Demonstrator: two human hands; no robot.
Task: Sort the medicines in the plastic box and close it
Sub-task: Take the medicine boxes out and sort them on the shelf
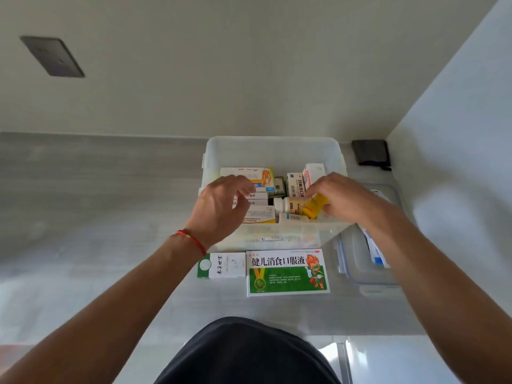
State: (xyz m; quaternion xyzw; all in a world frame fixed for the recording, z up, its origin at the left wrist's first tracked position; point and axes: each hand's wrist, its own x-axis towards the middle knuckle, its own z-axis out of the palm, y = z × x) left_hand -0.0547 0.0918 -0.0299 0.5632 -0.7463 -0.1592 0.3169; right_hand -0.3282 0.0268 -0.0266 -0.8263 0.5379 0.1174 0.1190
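Closest to the counter's [83, 245] front edge sit two cartons not packed yet: a big green-and-white box [287, 272] lying flat with its long side running along that edge, and a smaller white-and-green box [221, 265] touching its left end. Both lie just in front of the plastic box's [273, 146] near wall. The left hand [221, 209], red string at the wrist, hovers over the left half of the tub with fingers loosely curled and nothing in them, so it's the free one, and it's also nearer to those two cartons. The right hand [343, 199] is pinching a yellow bottle [315, 205], tilted, low over the right-front part of the tub next to two white bottles [288, 204] lying on their sides. Farther back, cartons stand on edge in rows, with what looks like open room along the tub's far wall. The lid [368, 261] lies on the counter right of the tub, partly under the right forearm, with some packs resting in it, so those probably need to come out before closing. A dark pouch [371, 153] sits at the back right corner.
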